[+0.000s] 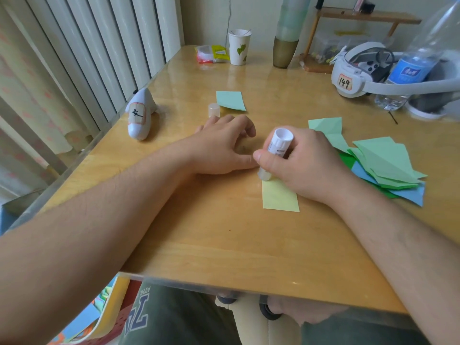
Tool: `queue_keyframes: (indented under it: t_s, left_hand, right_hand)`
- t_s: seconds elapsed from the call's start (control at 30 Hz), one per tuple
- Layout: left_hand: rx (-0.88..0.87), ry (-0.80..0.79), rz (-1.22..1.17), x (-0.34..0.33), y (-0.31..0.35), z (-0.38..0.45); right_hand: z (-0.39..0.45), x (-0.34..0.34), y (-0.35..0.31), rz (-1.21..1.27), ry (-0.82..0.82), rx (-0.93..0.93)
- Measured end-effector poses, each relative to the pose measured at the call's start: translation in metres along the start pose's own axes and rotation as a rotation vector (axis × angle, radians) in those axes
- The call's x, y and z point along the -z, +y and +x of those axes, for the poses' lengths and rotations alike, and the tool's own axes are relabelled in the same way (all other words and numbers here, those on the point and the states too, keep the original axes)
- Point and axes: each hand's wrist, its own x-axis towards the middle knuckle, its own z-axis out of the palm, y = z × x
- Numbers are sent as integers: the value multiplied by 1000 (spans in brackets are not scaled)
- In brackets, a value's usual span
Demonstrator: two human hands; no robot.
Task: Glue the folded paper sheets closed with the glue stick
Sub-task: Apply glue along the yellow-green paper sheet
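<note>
Two hands work near the table's middle. Right hand wraps its grip round the glue stick, tip down on the yellow folded sheet. Left hand rests beside it with fingers loose, holding nothing. More folded sheets pile toward the right edge.

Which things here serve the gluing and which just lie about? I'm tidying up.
For the job: glue stick, its cap, yellow paper, paper pile, blue sheet.
Lying about: paper cup, water bottle, headset, shark toy.
</note>
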Motion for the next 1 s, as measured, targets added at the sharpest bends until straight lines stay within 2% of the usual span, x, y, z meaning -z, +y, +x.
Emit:
queue_keyframes:
  t_s: [0.67, 1.0]
  left_hand:
    - [17, -24, 33, -4, 3, -1]
    - [24, -20, 40, -3, 4, -1]
  right_hand:
    - [-15, 2, -5, 48, -56, 41]
    - [-22, 5, -8, 150, -183, 119]
